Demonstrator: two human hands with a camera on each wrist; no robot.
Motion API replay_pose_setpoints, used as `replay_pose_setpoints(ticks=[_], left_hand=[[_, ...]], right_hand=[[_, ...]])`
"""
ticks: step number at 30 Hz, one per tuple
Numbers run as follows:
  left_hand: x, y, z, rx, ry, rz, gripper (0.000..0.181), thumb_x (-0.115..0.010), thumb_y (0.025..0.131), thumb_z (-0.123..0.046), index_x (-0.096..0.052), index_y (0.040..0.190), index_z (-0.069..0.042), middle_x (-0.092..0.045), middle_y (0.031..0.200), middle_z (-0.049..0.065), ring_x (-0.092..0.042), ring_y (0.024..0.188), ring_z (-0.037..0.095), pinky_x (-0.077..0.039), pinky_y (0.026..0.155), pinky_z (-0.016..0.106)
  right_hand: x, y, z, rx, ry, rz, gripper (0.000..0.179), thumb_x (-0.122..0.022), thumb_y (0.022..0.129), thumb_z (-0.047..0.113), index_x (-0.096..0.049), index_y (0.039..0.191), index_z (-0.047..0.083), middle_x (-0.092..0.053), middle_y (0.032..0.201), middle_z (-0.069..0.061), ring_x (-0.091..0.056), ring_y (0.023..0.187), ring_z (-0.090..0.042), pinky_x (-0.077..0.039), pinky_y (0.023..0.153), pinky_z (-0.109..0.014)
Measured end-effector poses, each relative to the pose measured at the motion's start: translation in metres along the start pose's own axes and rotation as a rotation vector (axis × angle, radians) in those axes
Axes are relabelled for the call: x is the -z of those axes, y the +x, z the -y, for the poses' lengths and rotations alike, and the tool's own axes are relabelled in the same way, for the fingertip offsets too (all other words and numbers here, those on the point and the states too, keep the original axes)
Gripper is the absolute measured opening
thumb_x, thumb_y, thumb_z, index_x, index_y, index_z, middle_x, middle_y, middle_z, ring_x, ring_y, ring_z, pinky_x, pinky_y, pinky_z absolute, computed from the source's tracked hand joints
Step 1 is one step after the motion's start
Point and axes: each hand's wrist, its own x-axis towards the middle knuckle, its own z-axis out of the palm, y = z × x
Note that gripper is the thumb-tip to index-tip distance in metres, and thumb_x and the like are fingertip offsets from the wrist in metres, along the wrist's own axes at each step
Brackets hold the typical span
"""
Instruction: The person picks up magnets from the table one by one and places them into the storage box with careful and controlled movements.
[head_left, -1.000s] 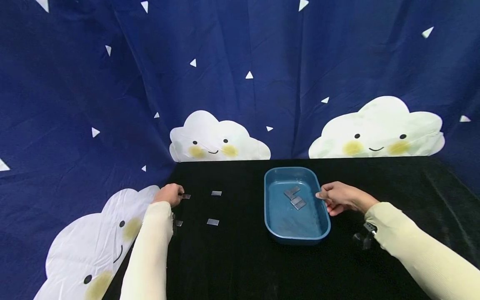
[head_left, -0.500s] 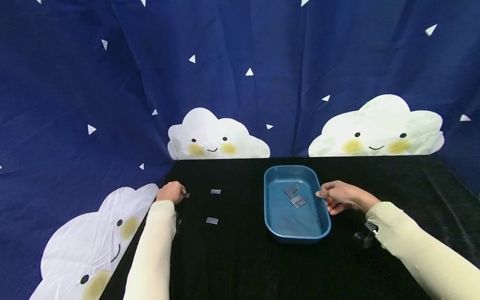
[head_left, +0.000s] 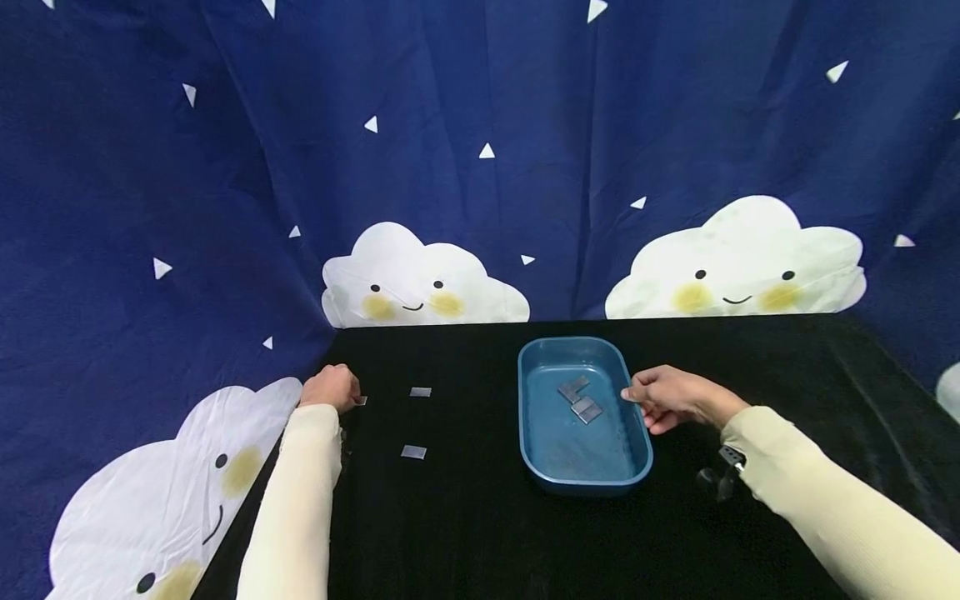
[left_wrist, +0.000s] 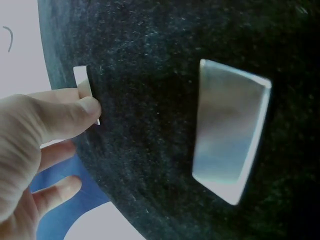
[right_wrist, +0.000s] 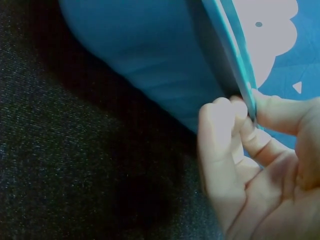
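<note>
In the left wrist view, thumb and fingertips of my left hand (left_wrist: 55,120) pinch a small silver metal plate (left_wrist: 81,77), seen narrow, almost edge-on. Only a bit of that plate (head_left: 362,401) shows past the hand in the head view. A second shiny rectangular plate (left_wrist: 230,130) lies on the black cloth close to the left wrist camera. My right hand (head_left: 671,398) grips the right rim of a blue plastic tub (head_left: 528,417), thumb over the edge and fingers outside. Several similar plates (head_left: 587,409) lie together on the tub's floor, some overlapping.
Two more metal plates, a far one (head_left: 421,392) and a nearer one (head_left: 413,452), lie on the black cloth (head_left: 465,517) between left hand and tub. A blue curtain (head_left: 450,100) with white clouds stands behind and along the left.
The left fingers have moved over the metal plate, so less of it shows. A nearer plate is now hidden by the left wrist. The head view has shifted slightly; the right hand stays on the tub.
</note>
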Motion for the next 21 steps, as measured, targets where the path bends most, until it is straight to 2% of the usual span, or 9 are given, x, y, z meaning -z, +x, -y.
replay_pose_setpoints(ticks=[10,16,21], left_hand=[[0.0058,-0.0019,0.0014,-0.077,0.128,-0.068,0.007,-0.079,0.074,-0.009,-0.074,0.074,-0.014,-0.072,0.082,0.006,-0.063,0.083,0.028,-0.050,0.077,0.048],[0.0061,-0.0062,-0.0030,-0.071,0.108,-0.054,0.011,-0.079,0.073,-0.008,-0.071,0.068,-0.014,-0.069,0.082,0.006,-0.058,0.090,0.029,-0.045,0.079,0.049],[0.0109,-0.0046,-0.0060,-0.070,0.093,-0.077,0.003,-0.074,0.074,-0.012,-0.072,0.073,-0.011,-0.066,0.086,0.009,-0.057,0.093,0.032,-0.045,0.082,0.052]], right_hand=[[0.0014,-0.0008,0.0029,-0.004,0.013,0.002,0.019,-0.052,0.101,0.027,-0.053,0.092,0.011,-0.060,0.073,0.000,-0.062,0.062,-0.009,-0.057,0.061,-0.023],[0.0014,0.0008,-0.0006,-0.005,0.014,0.009,0.019,-0.052,0.101,0.028,-0.053,0.093,0.011,-0.060,0.074,0.000,-0.062,0.062,-0.009,-0.057,0.061,-0.023],[0.0038,0.0011,0.0002,-0.010,0.001,0.007,0.019,-0.052,0.101,0.027,-0.053,0.094,0.010,-0.060,0.073,0.000,-0.062,0.062,-0.009,-0.057,0.061,-0.024]])
